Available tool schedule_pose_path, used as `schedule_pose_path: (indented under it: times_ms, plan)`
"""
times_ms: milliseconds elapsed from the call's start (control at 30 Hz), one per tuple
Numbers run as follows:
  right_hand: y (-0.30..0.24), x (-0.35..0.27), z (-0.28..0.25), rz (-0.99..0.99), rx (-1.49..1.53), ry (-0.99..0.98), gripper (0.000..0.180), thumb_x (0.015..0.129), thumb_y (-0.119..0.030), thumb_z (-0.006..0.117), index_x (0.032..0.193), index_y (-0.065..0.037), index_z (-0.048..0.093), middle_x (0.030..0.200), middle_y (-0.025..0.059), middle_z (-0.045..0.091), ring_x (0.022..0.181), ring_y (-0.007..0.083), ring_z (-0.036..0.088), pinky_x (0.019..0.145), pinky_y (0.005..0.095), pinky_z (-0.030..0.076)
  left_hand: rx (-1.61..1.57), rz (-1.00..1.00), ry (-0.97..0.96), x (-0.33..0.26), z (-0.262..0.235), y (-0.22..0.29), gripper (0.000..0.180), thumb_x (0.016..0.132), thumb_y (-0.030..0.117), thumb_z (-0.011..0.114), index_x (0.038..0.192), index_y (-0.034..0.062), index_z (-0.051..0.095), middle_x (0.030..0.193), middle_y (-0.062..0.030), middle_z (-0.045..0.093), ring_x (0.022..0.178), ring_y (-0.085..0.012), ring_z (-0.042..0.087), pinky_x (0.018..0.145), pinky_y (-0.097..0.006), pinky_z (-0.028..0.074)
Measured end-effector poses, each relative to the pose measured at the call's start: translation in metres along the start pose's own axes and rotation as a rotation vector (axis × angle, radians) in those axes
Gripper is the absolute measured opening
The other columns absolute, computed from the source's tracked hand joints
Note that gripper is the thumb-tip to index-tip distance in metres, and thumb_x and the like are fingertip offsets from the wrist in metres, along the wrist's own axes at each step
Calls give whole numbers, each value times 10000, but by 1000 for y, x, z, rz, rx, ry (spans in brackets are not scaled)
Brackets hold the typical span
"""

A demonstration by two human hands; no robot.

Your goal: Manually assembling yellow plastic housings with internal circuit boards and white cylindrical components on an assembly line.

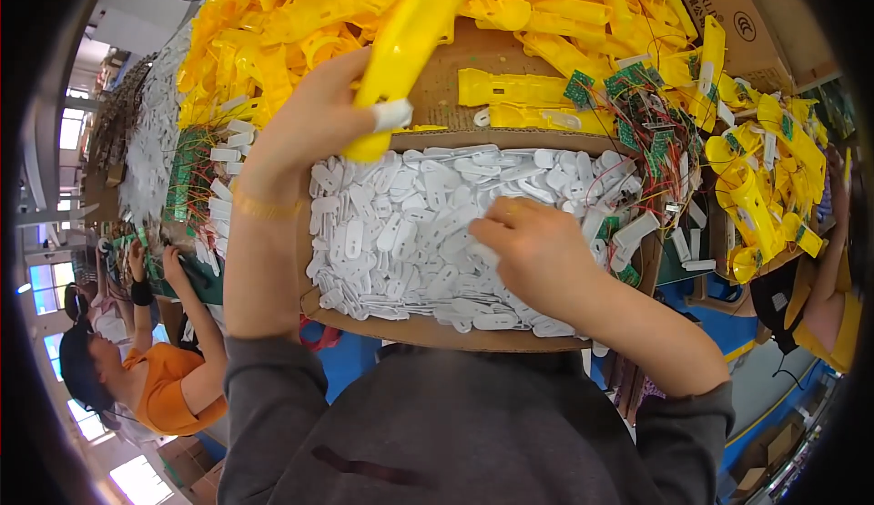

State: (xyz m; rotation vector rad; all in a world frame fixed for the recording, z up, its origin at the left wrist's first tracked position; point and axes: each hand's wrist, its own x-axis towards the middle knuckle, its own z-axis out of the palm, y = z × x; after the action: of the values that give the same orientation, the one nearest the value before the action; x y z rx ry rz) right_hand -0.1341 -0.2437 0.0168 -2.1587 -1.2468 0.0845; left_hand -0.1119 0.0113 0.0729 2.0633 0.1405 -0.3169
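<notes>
My left hand [309, 122] is raised beyond the near box and grips a long yellow plastic shell [411, 36], tilted with its upper end leaning right. White wrapping [392, 115] covers the thumb tip against the shell. Over an open cardboard box [437, 335] my right hand [537, 248] has its fingers curled together. A bit of white shows beneath those fingers; whether it is a held piece or finger wrapping I cannot tell. Small flat white plastic pieces [391, 232], rounded and slotted, fill the box in a loose layer.
A large heap of yellow shells [300, 22] rises at the back, with two shells [537, 104] lying on cardboard. Green circuit boards with wires [651, 132] pile up at right, beside more yellow shells [765, 195]. A person in orange [177, 382] works at left; another person [828, 305] is at right.
</notes>
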Motion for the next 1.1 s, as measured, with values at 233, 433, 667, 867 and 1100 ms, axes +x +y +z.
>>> schedule_pose_path:
  times_ms: [233, 433, 667, 867, 1100]
  plan:
    - [1, 28, 47, -163, -272, -253, 81, 611, -65, 605, 677, -60, 558, 766, 73, 546, 727, 231, 575, 555, 311, 494, -813, 99, 235, -98, 71, -20, 332, 793, 71, 620, 1092, 16, 487, 898, -62, 567, 822, -170, 566, 732, -302, 473]
    - [-23, 7, 3, -140, -108, 101, 324, 599, -63, 597, 918, -88, 646, 654, 48, 477, 662, 193, 549, 490, 304, 454, -1559, -87, 186, -114, 97, -39, 294, 794, 86, 628, 1059, 40, 511, 865, -39, 548, 768, -136, 526, 690, -251, 440]
    - [-27, -21, -3, 17, -198, 57, 502, 627, 42, 546, 1128, 9, 563, 745, 81, 469, 727, 230, 524, 627, 290, 450, -740, -70, 246, -98, 144, -9, 396, 708, 8, 693, 1043, 30, 483, 928, -34, 574, 821, -90, 567, 720, -245, 480]
    - [-27, -39, -16, 227, 661, -41, 651, 686, 135, 417, 1323, 9, 376, 942, 150, 493, 910, 300, 498, 869, 318, 380, -820, -11, 209, -96, 153, -12, 405, 697, -47, 672, 1041, 43, 478, 879, -20, 558, 787, -90, 557, 694, -245, 479]
    - [-25, -44, -16, 559, 1393, 175, 468, 815, 21, 571, 1264, -8, 441, 799, 42, 621, 669, 77, 567, 600, 203, 445, -1485, 3, -288, -93, 160, -32, 407, 922, 427, 449, 1082, 56, 495, 900, -14, 548, 823, -101, 539, 704, -243, 453]
